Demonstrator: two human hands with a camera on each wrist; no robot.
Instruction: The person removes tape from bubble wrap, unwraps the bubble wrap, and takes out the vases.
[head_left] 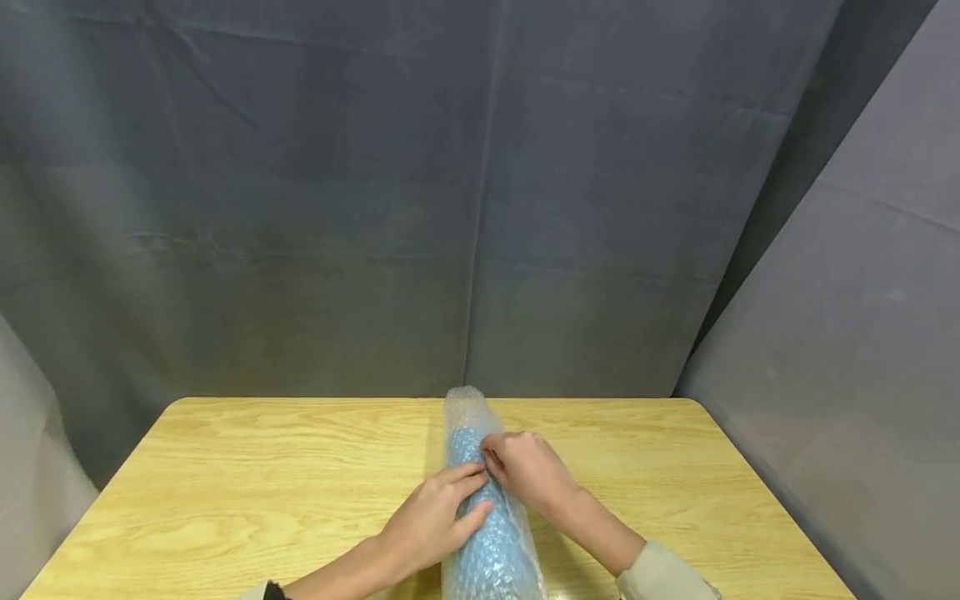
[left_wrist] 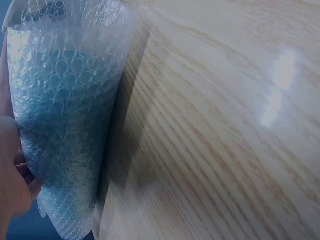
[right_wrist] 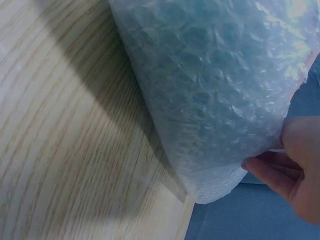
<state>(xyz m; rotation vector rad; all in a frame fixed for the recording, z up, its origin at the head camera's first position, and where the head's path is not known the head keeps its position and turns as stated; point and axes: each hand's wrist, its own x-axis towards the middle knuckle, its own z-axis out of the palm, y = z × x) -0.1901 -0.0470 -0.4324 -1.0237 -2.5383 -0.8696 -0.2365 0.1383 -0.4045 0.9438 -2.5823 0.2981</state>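
Note:
A long bundle of bubble wrap [head_left: 491, 562] lies lengthwise on the table, with something light blue showing through it; the kind of object inside is hidden. My left hand [head_left: 429, 518] rests on the bundle's left side and top, fingers fairly straight and thumb spread apart. Opposite it, my right hand [head_left: 531, 471] has curled fingers and pinches the wrap along its upper right side. In the right wrist view, the fingertips [right_wrist: 252, 165] meet the wrap [right_wrist: 215, 95] near its far end. The left wrist view shows loose, clear bubble wrap [left_wrist: 100, 20] extending past the blue part.
The bundle's far end reaches the back edge of the wood-grain table [head_left: 247, 475]. Behind the table hangs a dark grey curtain [head_left: 337, 208]. Lighter grey cloth [head_left: 847, 333] stands along the right side, and pale cloth [head_left: 33, 450] along the left.

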